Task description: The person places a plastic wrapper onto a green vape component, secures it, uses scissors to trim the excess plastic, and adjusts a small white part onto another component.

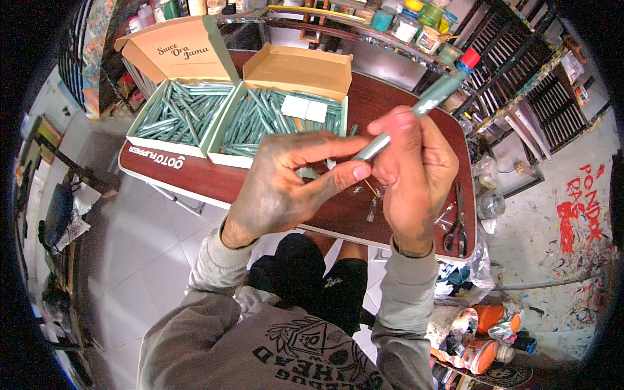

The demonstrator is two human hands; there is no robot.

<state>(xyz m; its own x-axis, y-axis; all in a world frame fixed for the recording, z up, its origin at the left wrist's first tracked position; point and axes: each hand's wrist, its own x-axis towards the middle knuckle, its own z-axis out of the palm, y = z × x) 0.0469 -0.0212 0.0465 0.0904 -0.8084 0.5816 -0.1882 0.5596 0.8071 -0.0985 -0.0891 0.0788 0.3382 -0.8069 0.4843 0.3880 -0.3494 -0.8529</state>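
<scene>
Above the table I hold a slim teal pen-shaped tube (442, 90) with a red end, tilted up to the right. My right hand (419, 175) is closed around its middle, thumb along the near side. The thumb and forefinger of my left hand (276, 185) pinch at its lower end; whether they touch the tip is hard to tell. Behind my left hand stand two open cardboard boxes, a left box (179, 52) and a right box (296, 68), both full of similar teal tubes (185, 110). White cards (304, 108) lie on the right box's contents.
The dark red table (198, 186) carries black scissors (460, 224) at its right edge and small clear scraps below my hands. Jars and tubs (406, 27) line a shelf at the back. Orange containers (481, 354) and a plastic bag (481, 263) are at lower right.
</scene>
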